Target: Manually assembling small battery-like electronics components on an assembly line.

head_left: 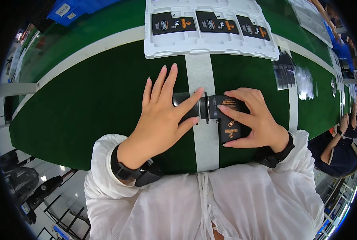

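- The flat black L-shaped battery pack with orange printing (230,130) lies in front of the person, partly on the pale grey strip (207,150) that crosses the dark green tabletop (86,112).
- It looks like a stiff, smooth, fairly light slab, perhemaps slippery on its face; its skin and any connections probably mark or bend easily. Opposite outer edges seem the best place to take hold, without pressing hard on the broad face.
- At its left end sits a narrow black edge piece (207,108), and beyond that a glossy dark strip (181,97), which looks thin and likely to crease; it is best handled by its borders.
- The right hand (262,122) is curved around the pack, gripping between the thumb at the near edge and a finger at the far edge, with another fingertip on the face.
- The left hand (160,118) is spread wide, index finger and thumb apart and touching the glossy strip; how hard they press, I cannot tell.
- Farther out, the white moulded plastic tray (210,52) holds three black batteries (173,25), and clear plastic pieces (304,82) lie to the right.
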`<state>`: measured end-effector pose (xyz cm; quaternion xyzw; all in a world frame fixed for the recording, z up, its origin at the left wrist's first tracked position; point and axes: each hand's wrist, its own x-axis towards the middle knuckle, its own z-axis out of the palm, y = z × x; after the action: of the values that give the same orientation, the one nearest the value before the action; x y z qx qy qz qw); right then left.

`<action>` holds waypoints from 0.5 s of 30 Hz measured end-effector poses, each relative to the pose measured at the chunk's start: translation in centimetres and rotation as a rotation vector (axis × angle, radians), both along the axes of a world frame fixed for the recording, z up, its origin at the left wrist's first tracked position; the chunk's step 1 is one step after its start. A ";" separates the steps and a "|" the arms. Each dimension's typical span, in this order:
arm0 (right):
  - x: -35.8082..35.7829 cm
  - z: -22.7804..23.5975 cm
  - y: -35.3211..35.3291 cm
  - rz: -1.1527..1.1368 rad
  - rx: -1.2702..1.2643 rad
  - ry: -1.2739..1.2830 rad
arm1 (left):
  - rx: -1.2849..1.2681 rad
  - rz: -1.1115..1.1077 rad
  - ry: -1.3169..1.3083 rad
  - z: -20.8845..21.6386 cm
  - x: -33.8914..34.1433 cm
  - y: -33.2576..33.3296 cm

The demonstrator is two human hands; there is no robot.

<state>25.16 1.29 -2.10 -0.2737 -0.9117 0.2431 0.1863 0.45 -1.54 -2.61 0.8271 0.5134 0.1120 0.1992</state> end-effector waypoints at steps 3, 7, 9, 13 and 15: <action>-0.2 0.0 0.4 0.006 0.005 -0.015 | -0.020 0.015 0.000 0.2 0.0 0.0; -0.3 0.0 0.4 0.007 -0.031 -0.029 | -0.048 0.023 -0.021 0.3 0.0 0.2; -0.4 0.0 0.4 0.008 -0.042 -0.036 | -0.060 0.027 -0.026 0.3 0.0 0.3; -0.4 0.0 0.4 0.004 -0.050 -0.051 | -0.072 0.029 -0.027 0.4 0.0 0.3; -0.4 -0.1 0.4 0.001 -0.056 -0.051 | -0.080 0.032 -0.022 0.4 0.0 0.3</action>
<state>24.73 1.74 -2.20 -0.2844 -0.9093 0.2616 0.1548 0.46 -1.25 -2.16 0.8088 0.5284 0.1038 0.2362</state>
